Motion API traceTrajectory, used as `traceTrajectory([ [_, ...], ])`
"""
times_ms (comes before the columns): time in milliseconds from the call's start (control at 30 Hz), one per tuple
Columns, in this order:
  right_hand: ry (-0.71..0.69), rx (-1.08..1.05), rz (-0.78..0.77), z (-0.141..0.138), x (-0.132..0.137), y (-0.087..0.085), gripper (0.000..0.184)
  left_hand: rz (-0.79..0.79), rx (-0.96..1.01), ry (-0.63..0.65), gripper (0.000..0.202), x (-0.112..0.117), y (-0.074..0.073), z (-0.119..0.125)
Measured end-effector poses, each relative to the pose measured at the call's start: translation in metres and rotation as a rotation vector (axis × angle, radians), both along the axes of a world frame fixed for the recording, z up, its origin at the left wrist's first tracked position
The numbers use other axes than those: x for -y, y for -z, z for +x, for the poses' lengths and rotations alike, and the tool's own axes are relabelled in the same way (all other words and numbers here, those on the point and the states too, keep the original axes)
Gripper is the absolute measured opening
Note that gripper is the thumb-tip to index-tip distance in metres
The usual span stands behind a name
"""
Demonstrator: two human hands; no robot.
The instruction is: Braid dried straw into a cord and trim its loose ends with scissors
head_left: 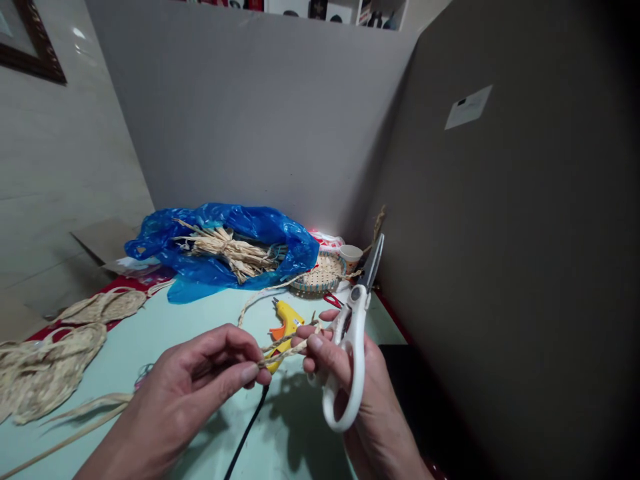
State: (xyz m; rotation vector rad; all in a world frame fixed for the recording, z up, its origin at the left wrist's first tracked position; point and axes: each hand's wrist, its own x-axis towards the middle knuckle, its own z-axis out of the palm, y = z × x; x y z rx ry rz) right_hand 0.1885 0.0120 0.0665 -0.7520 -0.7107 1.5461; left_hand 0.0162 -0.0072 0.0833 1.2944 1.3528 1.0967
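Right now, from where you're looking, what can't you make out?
All in the head view:
- Part of the white scissors: their rear handle is partly hidden by the right grip.
- The pinched stretch of braided cord: covered by the left grip.
- The black cable: its far end is cut off by the bottom edge.
- The nearer woven piece: cut off by the left edge.
- White label: any print is too small to read.

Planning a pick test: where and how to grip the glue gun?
Probably by its yellow handle, palm from the right: the trigger faces left and the nozzle points away. The braid crosses in front, so clear that first.
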Motion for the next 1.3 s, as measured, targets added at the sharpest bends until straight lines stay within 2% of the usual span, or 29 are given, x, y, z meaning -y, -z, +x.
traceTrajectory([
  [200, 0.021, 0.019, 0.014, 0.001, 0.000, 0.004, 0.047, -0.005, 0.158, 0.023, 0.013, -0.002, 0.001, -0.002],
  [333, 0.030, 0.012, 0.045, 0.001, -0.001, 0.007, 0.043, -0.116, 0.082, 0.161, 0.022, -0.005, 0.006, -0.007],
  [433, 0.029, 0.019, 0.087, 0.001, -0.003, 0.008, 0.042, -0.143, 0.017, 0.240, 0.019, -0.008, 0.009, -0.011],
  [600, 0.044, 0.046, 0.061, 0.001, -0.003, 0.007, 0.047, -0.131, 0.142, 0.312, 0.017, -0.006, 0.007, -0.008],
  [667, 0.051, 0.067, 0.049, 0.001, -0.002, 0.006, 0.049, -0.134, 0.195, 0.258, 0.018, -0.003, 0.004, -0.005],
  [767, 0.044, 0.078, 0.040, 0.001, -0.002, 0.006, 0.049, -0.122, 0.173, 0.132, 0.019, 0.002, 0.001, 0.000],
  [1100, 0.030, 0.141, 0.087, -0.001, -0.005, 0.007, 0.048, 0.049, -0.043, 0.012, 0.019, 0.008, -0.004, 0.003],
  [1200, 0.094, 0.328, 0.125, 0.003, -0.006, 0.004, 0.049, 0.094, -0.050, -0.058, 0.021, 0.006, -0.003, 0.000],
  [1300, 0.207, 0.669, 0.260, 0.011, -0.004, -0.003, 0.041, 0.113, 0.001, -0.137, 0.021, 0.002, -0.002, -0.008],
])
